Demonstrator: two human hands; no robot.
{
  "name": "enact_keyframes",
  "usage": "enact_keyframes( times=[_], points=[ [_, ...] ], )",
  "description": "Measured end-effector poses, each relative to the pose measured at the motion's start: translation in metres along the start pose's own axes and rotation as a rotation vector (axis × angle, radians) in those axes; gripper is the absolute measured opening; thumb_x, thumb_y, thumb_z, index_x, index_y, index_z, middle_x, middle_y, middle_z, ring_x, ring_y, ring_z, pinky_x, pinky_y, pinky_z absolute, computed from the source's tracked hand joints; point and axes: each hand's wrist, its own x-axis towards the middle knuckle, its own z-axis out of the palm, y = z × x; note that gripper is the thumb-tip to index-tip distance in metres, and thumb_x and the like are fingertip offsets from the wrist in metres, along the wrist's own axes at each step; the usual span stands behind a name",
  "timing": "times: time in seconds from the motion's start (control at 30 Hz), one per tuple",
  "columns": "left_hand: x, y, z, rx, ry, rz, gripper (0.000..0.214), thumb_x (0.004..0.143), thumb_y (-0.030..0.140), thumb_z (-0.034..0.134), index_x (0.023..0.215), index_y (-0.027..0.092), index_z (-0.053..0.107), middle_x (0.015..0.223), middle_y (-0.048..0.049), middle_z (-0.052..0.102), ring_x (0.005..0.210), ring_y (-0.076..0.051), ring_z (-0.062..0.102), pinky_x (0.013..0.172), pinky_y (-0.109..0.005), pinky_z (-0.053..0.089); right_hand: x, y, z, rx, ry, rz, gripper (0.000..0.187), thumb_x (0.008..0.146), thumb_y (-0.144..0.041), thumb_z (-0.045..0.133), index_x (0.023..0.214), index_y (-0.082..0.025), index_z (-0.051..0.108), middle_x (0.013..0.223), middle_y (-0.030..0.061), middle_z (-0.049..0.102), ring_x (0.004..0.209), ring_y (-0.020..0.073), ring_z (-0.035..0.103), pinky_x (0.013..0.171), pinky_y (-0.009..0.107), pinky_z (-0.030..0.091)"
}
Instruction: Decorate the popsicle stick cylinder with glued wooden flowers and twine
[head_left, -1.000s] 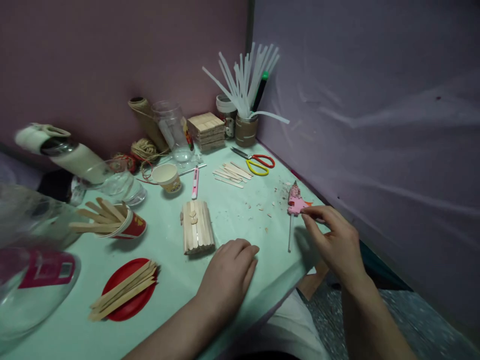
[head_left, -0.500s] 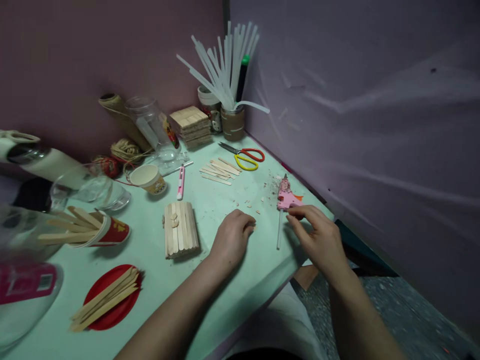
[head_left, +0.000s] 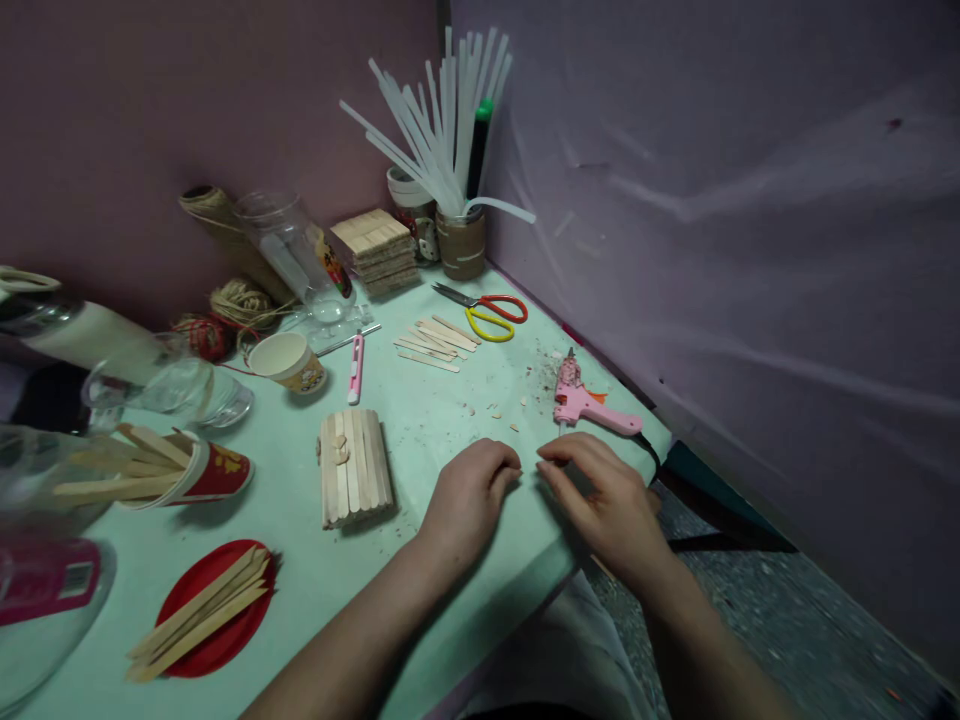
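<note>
My left hand (head_left: 471,497) rests above the pale green table with thumb and forefinger pinched together; whatever lies between them is too small to make out. Facing it, my right hand (head_left: 604,500) has its thumb and forefinger a little apart, nothing visible between them. Just beyond the right hand lies a pink hot glue gun (head_left: 574,400), nozzle pointing away, a clear glue stick at its rear partly hidden by that hand. Left of my left hand sits a small box covered in craft sticks (head_left: 356,470), with small wooden pieces stuck on its surface.
Scissors (head_left: 491,312), thin wooden strips (head_left: 435,342) and a pink craft knife (head_left: 355,368) lie farther back. Glue sticks stand in a jar (head_left: 460,248). At left are a tipped red cup (head_left: 217,470) of craft sticks, a paper cup (head_left: 289,362) and a red plate (head_left: 217,655).
My right hand has moved left from beside the glue gun toward my left hand, uncovering the gun's handle. The left hand stays pinched. The view has shifted slightly.
</note>
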Motion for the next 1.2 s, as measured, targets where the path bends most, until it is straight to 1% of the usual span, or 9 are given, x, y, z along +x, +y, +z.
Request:
enact_keyframes(
  times=[0.1, 0.2, 0.4, 0.57, 0.63, 0.7, 0.8, 0.97, 1.2],
  points=[
    [-0.013, 0.006, -0.003, -0.161, 0.082, -0.097, 0.009, 0.088, 0.015, 0.053, 0.089, 0.022, 0.058, 0.080, 0.0002, 0.067, 0.076, -0.016, 0.063, 0.069, -0.029, 0.049, -0.003, -0.012, 0.009, 0.101, -0.104, -0.004, 0.009, 0.094, -0.018, 0.055, 0.092, -0.023, 0.062, 0.087, 0.0031, 0.067, 0.084, 0.0197, 0.063, 0.075, 0.034, 0.051],
    [-0.025, 0.006, -0.005, -0.162, 0.112, -0.150, 0.006, 0.089, 0.017, 0.054, 0.092, 0.022, 0.054, 0.082, 0.0002, 0.066, 0.076, -0.016, 0.064, 0.067, -0.028, 0.050, -0.004, -0.015, 0.016, 0.123, -0.160, -0.018, 0.012, 0.095, -0.015, 0.054, 0.092, -0.023, 0.063, 0.085, 0.0021, 0.067, 0.083, 0.0188, 0.063, 0.074, 0.033, 0.051],
    [-0.032, 0.004, -0.006, -0.044, 0.119, -0.115, 0.004, 0.091, 0.019, 0.052, 0.088, 0.022, 0.053, 0.079, -0.0008, 0.066, 0.073, -0.018, 0.064, 0.066, -0.031, 0.050, -0.004, -0.012, 0.022, 0.028, -0.154, -0.047, 0.011, 0.095, -0.018, 0.054, 0.094, -0.022, 0.064, 0.089, 0.0043, 0.067, 0.086, 0.0203, 0.063, 0.076, 0.035, 0.051],
    [-0.032, 0.002, -0.006, -0.142, 0.105, -0.117, 0.005, 0.091, 0.018, 0.053, 0.093, 0.022, 0.055, 0.083, -0.0001, 0.069, 0.078, -0.017, 0.067, 0.068, -0.028, 0.052, -0.004, -0.012, 0.018, 0.003, -0.228, -0.022, 0.013, 0.095, -0.017, 0.054, 0.090, -0.022, 0.064, 0.083, 0.0023, 0.068, 0.080, 0.0195, 0.064, 0.072, 0.033, 0.050],
    [-0.026, 0.002, -0.007, -0.142, 0.122, -0.095, 0.012, 0.092, 0.016, 0.054, 0.101, 0.022, 0.057, 0.088, -0.0008, 0.071, 0.082, -0.017, 0.068, 0.073, -0.029, 0.052, -0.005, -0.011, 0.017, 0.000, -0.198, -0.012, 0.012, 0.094, -0.016, 0.054, 0.089, -0.022, 0.063, 0.083, 0.0024, 0.067, 0.080, 0.0193, 0.063, 0.072, 0.033, 0.049],
    [-0.015, 0.002, -0.008, -0.030, 0.138, -0.050, 0.017, 0.091, 0.015, 0.055, 0.107, 0.020, 0.059, 0.094, -0.0034, 0.071, 0.089, -0.019, 0.067, 0.079, -0.031, 0.051, -0.005, -0.008, 0.015, 0.013, -0.132, 0.004, 0.010, 0.094, -0.016, 0.055, 0.088, -0.022, 0.062, 0.083, 0.0022, 0.066, 0.080, 0.0186, 0.063, 0.072, 0.032, 0.049],
    [0.010, 0.002, -0.007, 0.245, 0.103, -0.030, 0.012, 0.091, 0.014, 0.055, 0.097, 0.018, 0.065, 0.096, -0.0071, 0.068, 0.094, -0.023, 0.062, 0.081, -0.034, 0.048, -0.005, -0.006, 0.012, 0.039, -0.030, 0.043, 0.010, 0.092, -0.014, 0.056, 0.088, -0.022, 0.060, 0.082, 0.0013, 0.066, 0.078, 0.0171, 0.063, 0.071, 0.029, 0.048],
    [0.044, 0.001, 0.005, 0.552, 0.031, -0.084, 0.020, 0.094, 0.013, 0.048, 0.084, 0.016, 0.064, 0.089, -0.0088, 0.064, 0.086, -0.023, 0.058, 0.075, -0.034, 0.044, -0.006, -0.008, 0.005, 0.045, 0.049, 0.066, 0.012, 0.089, -0.011, 0.059, 0.086, -0.022, 0.061, 0.079, -0.0009, 0.068, 0.073, 0.0146, 0.064, 0.069, 0.025, 0.047],
    [0.051, 0.006, 0.008, 0.677, -0.063, -0.156, 0.021, 0.091, 0.005, 0.045, 0.089, 0.013, 0.064, 0.092, -0.0117, 0.063, 0.088, -0.025, 0.058, 0.077, -0.034, 0.043, -0.006, -0.007, 0.004, 0.105, 0.044, 0.117, 0.009, 0.089, -0.015, 0.060, 0.084, -0.022, 0.063, 0.078, -0.0006, 0.069, 0.073, 0.0147, 0.065, 0.069, 0.025, 0.048]
  ],
)
